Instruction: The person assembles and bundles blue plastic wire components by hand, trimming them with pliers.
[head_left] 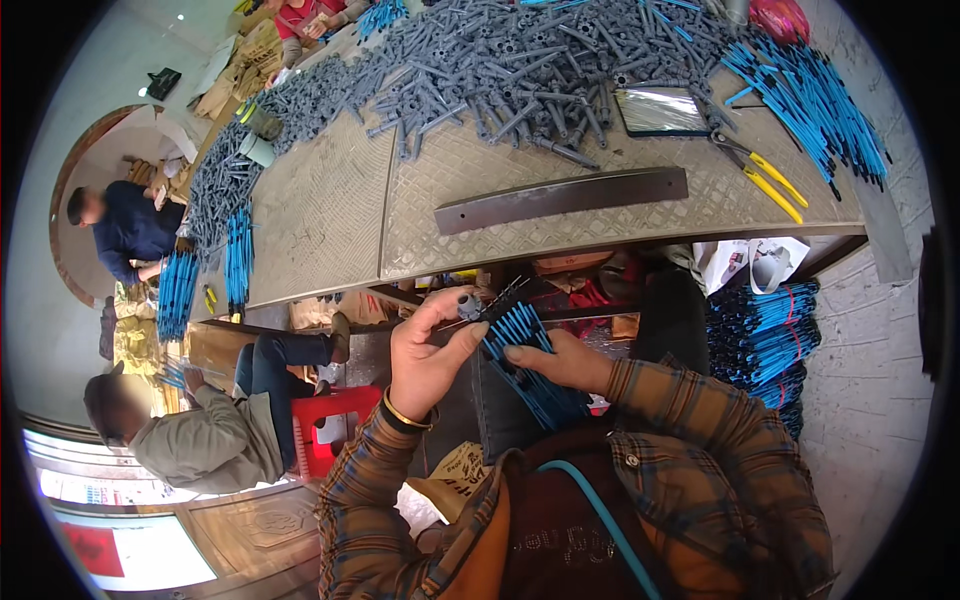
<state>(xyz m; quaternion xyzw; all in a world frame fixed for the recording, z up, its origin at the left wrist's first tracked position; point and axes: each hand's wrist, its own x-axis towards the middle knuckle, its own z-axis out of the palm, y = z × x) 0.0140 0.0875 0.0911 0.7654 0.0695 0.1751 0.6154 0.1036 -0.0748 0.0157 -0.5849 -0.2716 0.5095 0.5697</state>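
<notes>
My left hand is closed in a pinch, with a grey plastic tube-like piece, seen nearly end-on, between thumb and fingers. Its thumb lies against the near end of a bundle of thin blue rods. My right hand grips this bundle, thumb laid across the top; the fingers underneath are hidden. Dark tips stick out past the bundle's far end, close to the grey piece. Both hands are in front of my body, below the table's near edge.
The patterned table bears a large heap of grey plastic pieces, a dark metal bar, yellow-handled pliers and loose blue rods. Tied blue bundles stack at right. A seated person works at left near a red stool.
</notes>
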